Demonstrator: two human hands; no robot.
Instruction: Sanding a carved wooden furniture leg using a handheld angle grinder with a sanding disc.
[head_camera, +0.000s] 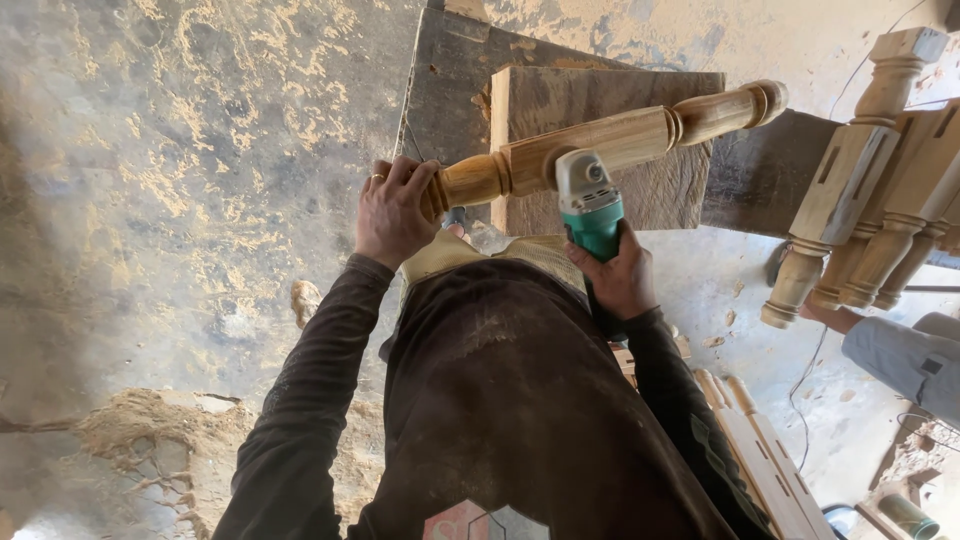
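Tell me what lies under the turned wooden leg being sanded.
Under the turned wooden leg sits a thick wooden block on a dark slab. The green grinder in the right hand hides part of the block; the left hand covers the leg's near end.

Dark ribbed long sleeves, dusty brown garment, ring on left hand (393, 213).

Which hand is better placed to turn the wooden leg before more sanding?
Probably the left hand: it already grips the turned wooden leg at its rounded near end. The right hand is occupied holding the green angle grinder against the leg.
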